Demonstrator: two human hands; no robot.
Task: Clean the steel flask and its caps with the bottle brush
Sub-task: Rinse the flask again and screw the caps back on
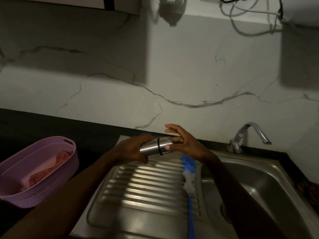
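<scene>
The steel flask (152, 147) lies sideways in the air above the far end of the ribbed steel drainboard (146, 183). A black ring runs round it near its cap end. My left hand (131, 149) grips the flask's body. My right hand (183, 142) is at the cap end (166, 144): thumb and lower fingers pinch the cap, upper fingers spread out. The bottle brush (189, 171), blue and white bristles on a blue handle, lies along the drainboard's right edge beside the basin, under my right wrist.
A steel sink basin (259, 183) is at the right with a tap (248, 135) behind it. A lilac plastic basket (43, 169) holding pink cloth stands on the dark counter at the left. A marbled wall is behind.
</scene>
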